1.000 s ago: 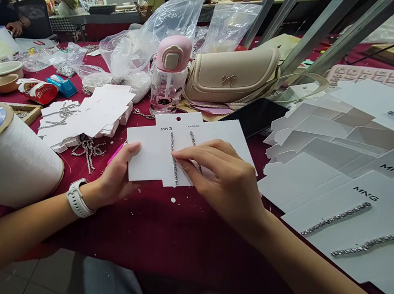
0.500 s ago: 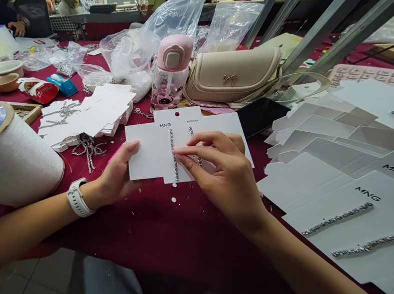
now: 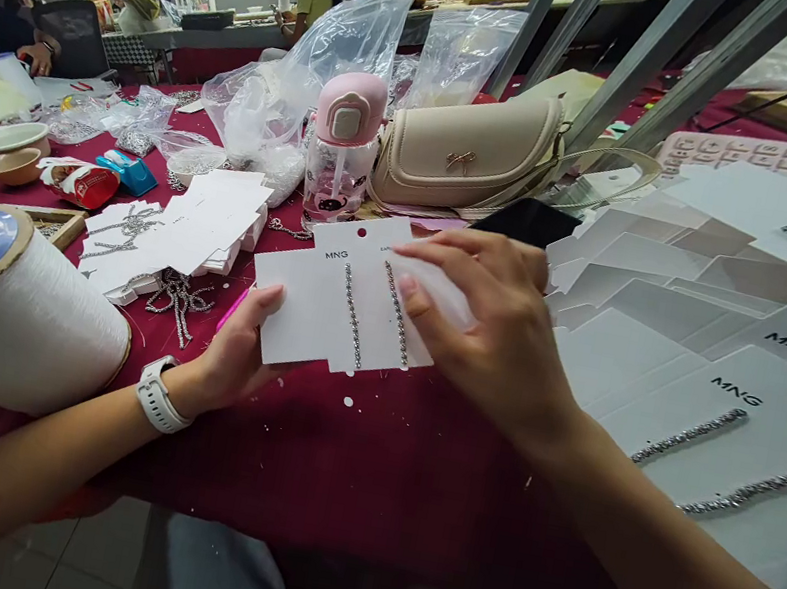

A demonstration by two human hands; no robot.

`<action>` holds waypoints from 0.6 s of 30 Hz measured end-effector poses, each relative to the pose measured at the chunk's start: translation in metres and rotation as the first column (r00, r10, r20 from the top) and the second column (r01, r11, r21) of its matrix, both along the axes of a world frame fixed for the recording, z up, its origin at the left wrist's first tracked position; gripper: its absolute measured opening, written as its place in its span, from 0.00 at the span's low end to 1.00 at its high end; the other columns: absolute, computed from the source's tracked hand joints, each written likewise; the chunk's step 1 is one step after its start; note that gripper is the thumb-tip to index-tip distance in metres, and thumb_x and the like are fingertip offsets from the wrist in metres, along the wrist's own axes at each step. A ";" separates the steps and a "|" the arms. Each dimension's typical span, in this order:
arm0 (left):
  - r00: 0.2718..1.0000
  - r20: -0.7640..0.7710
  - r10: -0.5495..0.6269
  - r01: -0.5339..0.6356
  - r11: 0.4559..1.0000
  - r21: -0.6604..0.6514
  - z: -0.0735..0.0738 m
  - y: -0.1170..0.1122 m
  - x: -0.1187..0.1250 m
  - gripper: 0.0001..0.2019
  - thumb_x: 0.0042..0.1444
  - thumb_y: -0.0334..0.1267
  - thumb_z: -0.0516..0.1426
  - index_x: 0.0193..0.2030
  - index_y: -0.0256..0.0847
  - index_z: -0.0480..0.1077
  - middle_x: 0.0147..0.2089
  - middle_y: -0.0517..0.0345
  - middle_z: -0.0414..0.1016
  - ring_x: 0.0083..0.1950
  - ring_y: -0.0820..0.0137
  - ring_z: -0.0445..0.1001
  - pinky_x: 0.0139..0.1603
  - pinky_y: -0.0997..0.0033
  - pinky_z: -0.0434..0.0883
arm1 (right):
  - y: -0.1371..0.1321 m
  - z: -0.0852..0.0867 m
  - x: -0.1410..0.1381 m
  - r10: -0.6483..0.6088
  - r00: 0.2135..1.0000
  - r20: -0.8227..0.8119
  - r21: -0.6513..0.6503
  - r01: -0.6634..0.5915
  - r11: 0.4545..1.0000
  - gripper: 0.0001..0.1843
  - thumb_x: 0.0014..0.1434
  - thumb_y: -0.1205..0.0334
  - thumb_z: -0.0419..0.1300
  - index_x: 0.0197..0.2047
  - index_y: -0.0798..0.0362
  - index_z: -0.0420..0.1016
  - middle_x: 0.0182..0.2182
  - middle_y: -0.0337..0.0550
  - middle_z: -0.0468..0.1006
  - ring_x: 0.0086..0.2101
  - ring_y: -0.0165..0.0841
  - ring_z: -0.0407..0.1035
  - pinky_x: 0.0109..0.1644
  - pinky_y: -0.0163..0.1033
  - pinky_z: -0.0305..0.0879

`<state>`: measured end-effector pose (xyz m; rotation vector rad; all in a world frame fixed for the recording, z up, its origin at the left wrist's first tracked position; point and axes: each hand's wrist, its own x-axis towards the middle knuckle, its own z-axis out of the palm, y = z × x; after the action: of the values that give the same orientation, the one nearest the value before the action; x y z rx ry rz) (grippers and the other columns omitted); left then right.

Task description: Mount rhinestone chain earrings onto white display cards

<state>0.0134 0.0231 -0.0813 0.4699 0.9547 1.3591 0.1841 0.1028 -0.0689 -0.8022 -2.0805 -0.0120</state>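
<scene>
A white earring card (image 3: 315,306) printed MNG lies on the dark red tablecloth, with two long rhinestone strand earrings (image 3: 353,316) fixed side by side on it. My left hand (image 3: 240,344) grips the card's lower left edge, thumb on top. My right hand (image 3: 501,329) rests over the card's right side, fingers curved and loosely apart, the thumb near the right strand. Whether those fingers hold the card edge is hidden.
A large white thread cone (image 3: 1,317) lies at left. Stacks of blank cards (image 3: 200,220) and loose strands (image 3: 176,297) sit behind my left hand. A pink-lidded bottle (image 3: 341,148), cream purse (image 3: 465,150) and plastic bags stand behind. Finished cards (image 3: 719,433) spread at right. Other people work at far tables.
My right hand has lifted off the strands and slid right and back, uncovering the second earring. The left hand keeps its hold on the card.
</scene>
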 end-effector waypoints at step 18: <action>0.921 -0.248 -0.301 0.373 0.865 0.336 -0.014 -0.011 -0.017 0.33 0.31 0.64 0.58 0.40 0.40 0.70 0.40 0.53 0.74 0.55 0.53 0.63 0.52 0.60 0.64 | 0.000 0.027 0.020 0.066 0.962 -0.266 -0.266 -0.140 0.954 0.05 0.52 0.58 0.58 0.33 0.46 0.66 0.27 0.37 0.69 0.30 0.32 0.67 0.34 0.39 0.65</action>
<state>-0.0033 0.0117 -0.0951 1.0307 0.7130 1.1864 0.2044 0.1023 -0.0422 -0.8149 -1.8976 0.4351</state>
